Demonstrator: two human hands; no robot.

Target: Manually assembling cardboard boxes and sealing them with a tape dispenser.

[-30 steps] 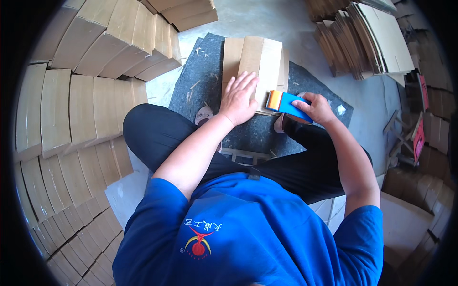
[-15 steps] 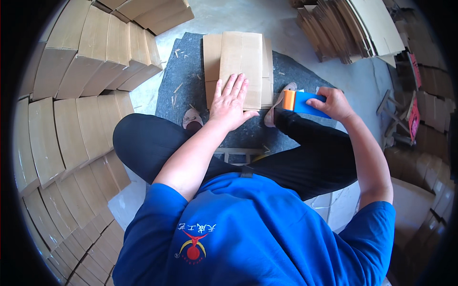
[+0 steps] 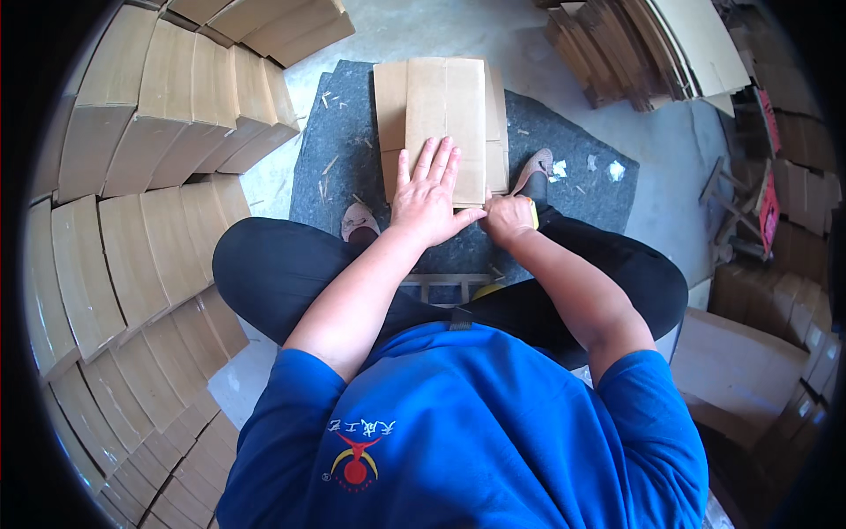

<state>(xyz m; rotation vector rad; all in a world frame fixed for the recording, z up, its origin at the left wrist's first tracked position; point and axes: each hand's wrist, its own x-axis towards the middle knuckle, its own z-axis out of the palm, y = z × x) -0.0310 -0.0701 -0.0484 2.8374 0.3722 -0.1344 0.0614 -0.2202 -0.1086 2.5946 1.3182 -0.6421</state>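
A closed-looking cardboard carton [image 3: 447,106] lies in front of me on wider cardboard pieces [image 3: 393,123]. My left hand [image 3: 429,194] rests flat on its near part, with fingers spread and thumb toward the right near corner. At that corner my right hand [image 3: 508,217] is closed in a fist, touching or almost touching the cardboard edge. A yellow-orange bit of the tool [image 3: 534,212] shows at the outer side of this fist; the rest of it is hidden under the hand.
A dark mat [image 3: 344,115] with scraps lies under the cardboard, between my shoes. Stacked cartons [image 3: 132,150] wall in the left side. Flat cardboard sheets [image 3: 634,44] stand at the far right. A small stand with red panels [image 3: 765,216] is at the right.
My right hand has swung left and inward from beside the carton to its right near corner, and the tool's blue part has gone out of sight. The left hand stays on the carton.
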